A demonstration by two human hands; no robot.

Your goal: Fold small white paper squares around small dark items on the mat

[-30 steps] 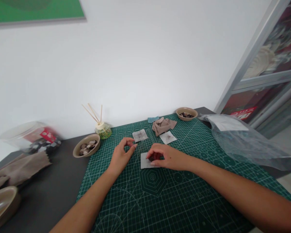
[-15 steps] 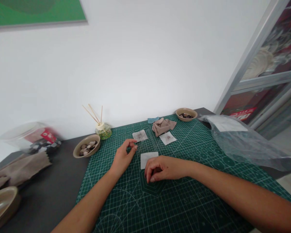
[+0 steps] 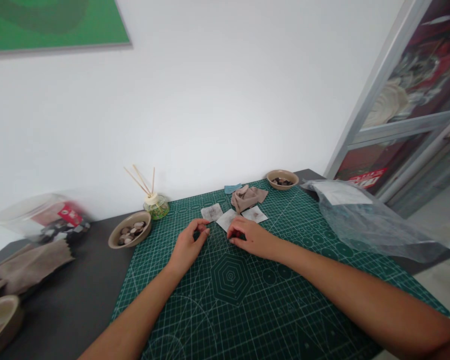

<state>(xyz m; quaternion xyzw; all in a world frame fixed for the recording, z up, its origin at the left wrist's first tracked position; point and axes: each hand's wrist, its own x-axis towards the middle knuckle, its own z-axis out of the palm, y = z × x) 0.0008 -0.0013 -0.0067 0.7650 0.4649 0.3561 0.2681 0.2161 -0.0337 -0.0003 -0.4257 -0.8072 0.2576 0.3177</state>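
Observation:
My left hand (image 3: 189, 244) rests on the green cutting mat (image 3: 247, 305) with thumb and forefinger pinched together; whatever is between them is too small to see. My right hand (image 3: 249, 236) lies just right of it, fingers curled down on something small and dark, probably a button. Its fingertips touch the near edge of a white fabric square (image 3: 226, 219). Two more white squares (image 3: 212, 212) (image 3: 255, 214) lie on either side of that one. Behind them sits a crumpled beige cloth (image 3: 247, 196).
A tan bowl of buttons (image 3: 130, 231) and a reed diffuser (image 3: 156, 206) stand left of the mat, another bowl (image 3: 282, 178) at the back right. A clear plastic bag (image 3: 363, 220) covers the right side. A plastic jar (image 3: 41, 220), beige cloth (image 3: 22, 267) and a bowl (image 3: 0, 322) are far left.
My right hand has drawn back from the middle white square, then moved forward again. The square now lies farther back, between the other two. My left hand has stayed pinched.

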